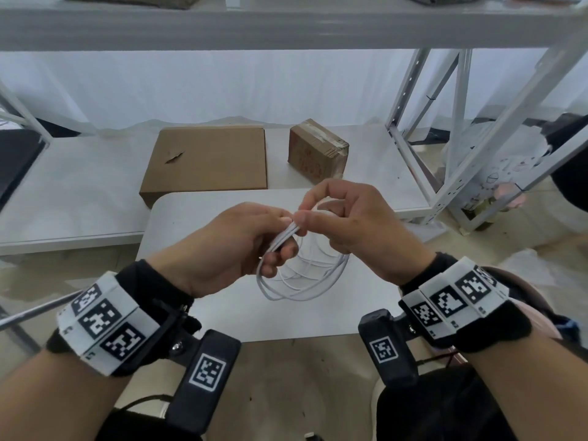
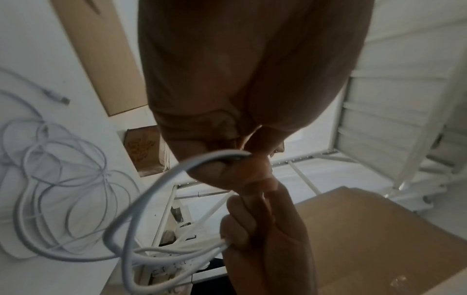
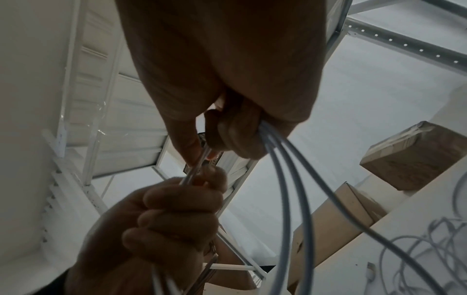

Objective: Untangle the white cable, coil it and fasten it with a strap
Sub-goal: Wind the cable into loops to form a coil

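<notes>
The white cable (image 1: 304,289) hangs as a coil of several loops between my two hands, above a small white table (image 1: 222,316). My left hand (image 1: 284,237) grips the gathered strands in its curled fingers. Right beside it, my right hand (image 1: 304,214) pinches the same bundle with thumb and forefinger, the other fingers curled over the top of the coil. In the left wrist view my left hand (image 2: 227,165) holds one thick loop (image 2: 141,209). More of the cable lies on the table in loose loops (image 2: 63,179), ending in a connector (image 2: 64,99). I see no strap.
A flat cardboard box (image 1: 206,160) and a small taped box (image 1: 315,151) lie on a low white shelf board (image 1: 63,202) behind the table. A white metal rack frame (image 1: 461,122) stands at the right, and a shelf crosses overhead.
</notes>
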Tool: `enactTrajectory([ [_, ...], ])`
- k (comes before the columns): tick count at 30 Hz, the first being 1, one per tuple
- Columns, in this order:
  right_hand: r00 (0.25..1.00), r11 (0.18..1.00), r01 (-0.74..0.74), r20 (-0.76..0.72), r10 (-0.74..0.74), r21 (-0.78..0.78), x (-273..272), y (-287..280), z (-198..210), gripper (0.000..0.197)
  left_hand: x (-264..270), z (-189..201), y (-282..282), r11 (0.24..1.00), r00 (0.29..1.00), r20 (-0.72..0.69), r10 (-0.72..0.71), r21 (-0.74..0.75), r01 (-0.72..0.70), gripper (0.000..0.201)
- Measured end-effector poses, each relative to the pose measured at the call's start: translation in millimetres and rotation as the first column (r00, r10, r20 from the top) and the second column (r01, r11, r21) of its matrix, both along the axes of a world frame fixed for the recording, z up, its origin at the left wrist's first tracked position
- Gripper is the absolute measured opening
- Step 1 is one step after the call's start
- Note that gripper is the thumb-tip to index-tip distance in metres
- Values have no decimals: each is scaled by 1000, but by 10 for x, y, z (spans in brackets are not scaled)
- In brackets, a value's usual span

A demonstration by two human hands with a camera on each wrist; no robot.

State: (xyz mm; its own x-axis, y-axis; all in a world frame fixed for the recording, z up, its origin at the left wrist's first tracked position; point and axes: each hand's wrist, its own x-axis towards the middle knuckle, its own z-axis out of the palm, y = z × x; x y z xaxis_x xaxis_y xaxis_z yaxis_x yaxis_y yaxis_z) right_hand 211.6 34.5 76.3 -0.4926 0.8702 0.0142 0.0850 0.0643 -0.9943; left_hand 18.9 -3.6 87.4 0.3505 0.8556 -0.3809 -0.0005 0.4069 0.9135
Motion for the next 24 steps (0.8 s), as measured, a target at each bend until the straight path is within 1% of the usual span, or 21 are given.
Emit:
enactTrajectory([
  [2,1000,1000,4,5,-4,5,-13,1,-19,12,17,9,-3,1000,1000,4,-13,0,13,28],
  [5,999,999,-43,4,43,13,-34,2,-28,15,27,30,-2,999,999,30,-30,-36,31,29],
  [6,998,998,-57,-2,57,17,-43,2,-28,14,34,40,3,998,998,45,-37,-50,39,32],
  [7,998,998,-64,-17,65,24,-55,5,-36,14,43,47,3,998,998,52,-44,-49,46,39],
  [8,997,998,-62,-45,63,32,-72,9,-44,15,56,50,4,998,998,52,-46,-30,48,45],
  [9,995,998,-47,-85,50,36,-84,26,-63,18,75,54,1,999,998,55,-43,6,43,46],
  [10,991,999,-25,-130,28,31,-96,43,-72,25,93,58,-2,999,997,73,-30,45,26,44],
  [11,986,1000,3,-166,0,15,-103,70,-89,37,102,64,-6,997,994,109,-8,77,-1,41],
  [13,983,998,46,-175,-53,-44,-91,133,-145,64,82,70,2,992,978,206,43,111,-67,38],
  [15,985,991,59,-154,-77,-118,-69,187,-238,81,34,79,19,988,942,331,57,119,-101,37],
  [17,984,980,58,-152,-88,-192,-88,235,-370,90,-16,101,29,988,887,459,44,113,-108,35],
  [21,984,948,119,-93,-153,-296,-221,264,-677,93,-93,164,11,987,790,613,16,115,-110,34],
  [24,988,934,114,-63,-144,-339,-294,227,-857,89,-148,203,5,987,718,696,-6,119,-107,33],
])
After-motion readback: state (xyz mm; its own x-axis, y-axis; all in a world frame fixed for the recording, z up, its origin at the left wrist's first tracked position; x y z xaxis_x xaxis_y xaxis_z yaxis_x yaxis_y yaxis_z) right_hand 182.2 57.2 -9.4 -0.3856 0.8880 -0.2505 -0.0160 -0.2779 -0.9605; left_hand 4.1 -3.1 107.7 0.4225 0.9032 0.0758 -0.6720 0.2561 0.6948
